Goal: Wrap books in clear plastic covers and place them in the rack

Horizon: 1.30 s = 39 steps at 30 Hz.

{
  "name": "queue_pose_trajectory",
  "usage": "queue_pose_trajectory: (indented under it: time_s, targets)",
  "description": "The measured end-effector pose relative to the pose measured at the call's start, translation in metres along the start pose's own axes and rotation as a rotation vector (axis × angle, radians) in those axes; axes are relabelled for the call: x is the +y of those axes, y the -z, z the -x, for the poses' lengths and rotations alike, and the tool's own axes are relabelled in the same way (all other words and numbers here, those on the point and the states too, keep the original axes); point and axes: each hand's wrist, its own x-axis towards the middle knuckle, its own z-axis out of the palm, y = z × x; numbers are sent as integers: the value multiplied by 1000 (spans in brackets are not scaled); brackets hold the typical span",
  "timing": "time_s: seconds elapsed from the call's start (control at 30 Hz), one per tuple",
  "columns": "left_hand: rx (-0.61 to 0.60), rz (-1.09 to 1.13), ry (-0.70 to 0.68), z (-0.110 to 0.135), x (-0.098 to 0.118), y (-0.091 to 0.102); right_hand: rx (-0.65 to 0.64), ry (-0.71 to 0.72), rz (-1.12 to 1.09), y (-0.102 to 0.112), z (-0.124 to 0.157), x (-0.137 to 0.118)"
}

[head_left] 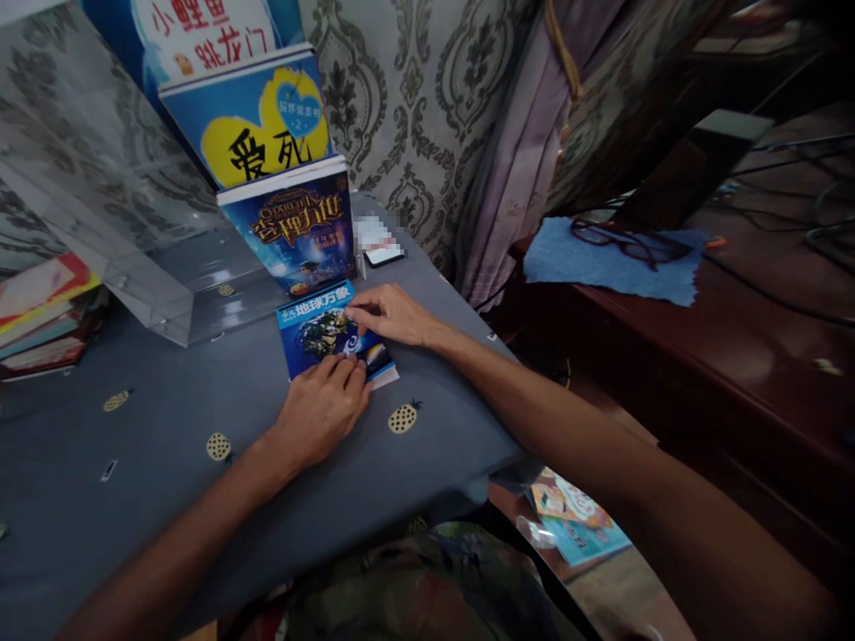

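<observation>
A small blue book (pixel 308 343) with a globe on its cover lies closed on the cloth-covered table. My left hand (pixel 329 401) rests on its lower part, fingers laid out over the cover. At the book's upper right is my right hand (pixel 391 313), thumb and forefinger slightly apart and touching the cover. The other fingers of that hand are partly hidden. Just behind stands a dark blue book (pixel 300 236) with gold lettering. A blue book with a yellow heart (pixel 264 125) rises behind that one, and a taller blue book (pixel 210 31) is at the back.
A clear plastic stand (pixel 143 285) is left of the upright books. Several stacked books (pixel 46 316) lie farther left. A phone (pixel 384 254) sits near the curtain (pixel 514 151). Glasses (pixel 621 240) rest on a blue cloth (pixel 554 258) at right, near cables.
</observation>
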Motion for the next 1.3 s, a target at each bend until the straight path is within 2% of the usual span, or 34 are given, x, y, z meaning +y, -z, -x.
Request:
queue_pose_trajectory:
  time_s: [0.4,0.67,0.87,0.97,1.03,1.1,1.17,1.23,1.3]
  targets:
    - [-84,-130,-53,3,7,2,-18,0,1,-1,0,1]
    - [-157,-92,-69,2,18,3,-15,-15,54,-4,0,1]
    - [-135,-30,-50,6,21,3,22,15,236,-8,0,0]
    - [-98,82,-31,4,13,5,25,71,342,-14,-1,3]
    - [-42,204,23,2,0,4,7,91,411,-19,-1,5]
    - [40,266,148,1,-18,0,-4,63,488,-24,0,6]
    - [108,195,339,2,-38,-7,4,13,552,-28,2,5]
    - [125,95,512,5,-55,-18,8,-25,589,-29,3,3]
    - [123,99,588,8,-67,-29,3,-33,599,-30,4,1]
